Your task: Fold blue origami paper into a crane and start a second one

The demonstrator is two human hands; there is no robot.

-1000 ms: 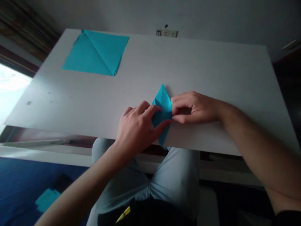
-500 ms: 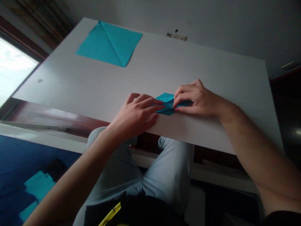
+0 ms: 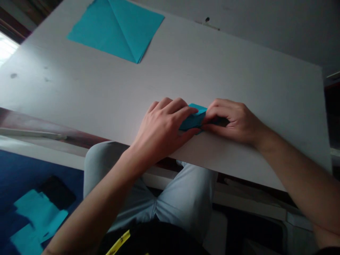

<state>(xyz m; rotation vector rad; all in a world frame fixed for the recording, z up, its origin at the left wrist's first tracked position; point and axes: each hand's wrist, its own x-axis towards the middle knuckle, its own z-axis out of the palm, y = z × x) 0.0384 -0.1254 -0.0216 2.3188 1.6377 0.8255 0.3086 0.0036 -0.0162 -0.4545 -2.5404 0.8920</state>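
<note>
A small folded piece of blue paper (image 3: 191,121) lies on the white table near its front edge, between my two hands. My left hand (image 3: 170,122) has its thumb and index finger closed on the paper's left part, covering some of it. At the right end, my right hand (image 3: 225,118) pinches the paper between thumb and fingertips. The paper's right end is partly hidden behind my right fingers. Farther back on the table rests a larger stack of blue paper sheets (image 3: 119,32) with a diagonal crease.
The white table (image 3: 278,106) stands against a grey wall. Down at the left, more blue paper pieces (image 3: 39,216) and a dark flat object (image 3: 58,191) lie on a blue surface. My legs (image 3: 186,198) are under the table's front edge.
The view has tilted down and closer. My left thumb and index finger have moved right along the small folded paper, nearer my right hand. My right hand keeps its pinch.
</note>
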